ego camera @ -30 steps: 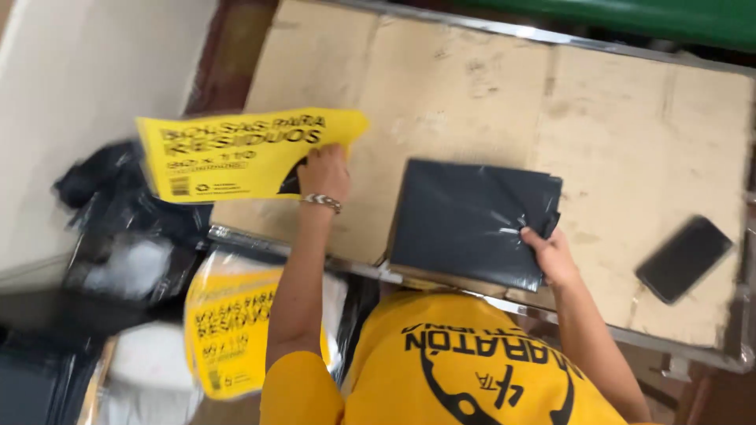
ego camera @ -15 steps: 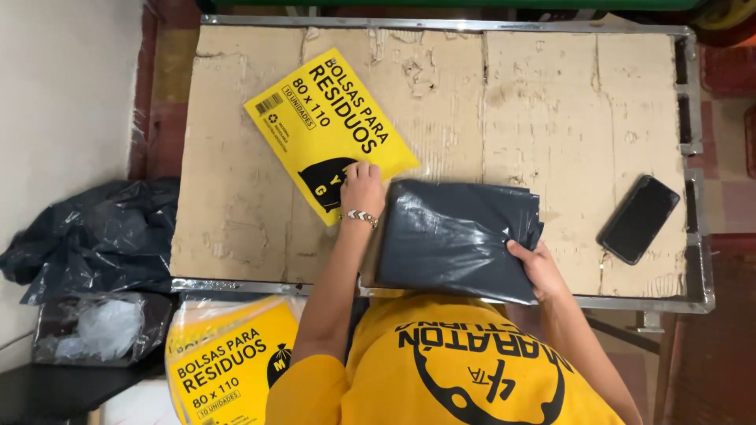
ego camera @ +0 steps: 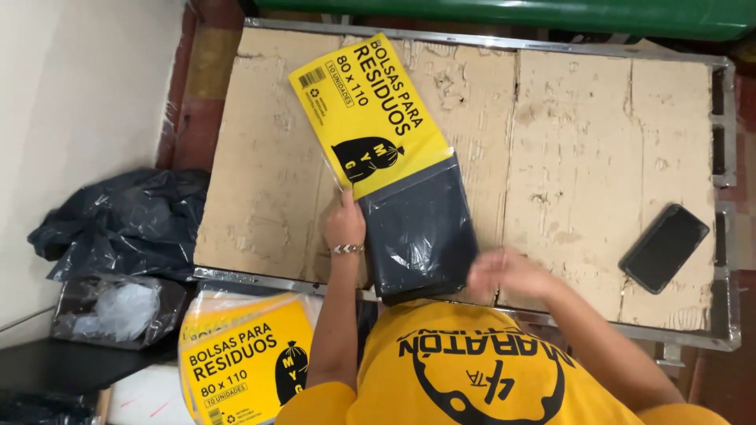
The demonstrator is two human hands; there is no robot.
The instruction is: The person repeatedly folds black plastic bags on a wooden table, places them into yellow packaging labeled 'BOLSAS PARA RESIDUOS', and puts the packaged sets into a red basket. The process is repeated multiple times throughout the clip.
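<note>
The left hand's grip (ego camera: 345, 223) is pinching the lower edge of a yellow printed sleeve (ego camera: 366, 118) where a folded stack of dark bags (ego camera: 421, 228) is sitting halfway inside it, both lying flat on the cardboard-covered worktop (ego camera: 583, 142). The right hand (ego camera: 504, 271) is hovering blurred just beside the stack, fingers loose, gripping nothing. A black phone (ego camera: 664, 248) is lying well apart at the right.
</note>
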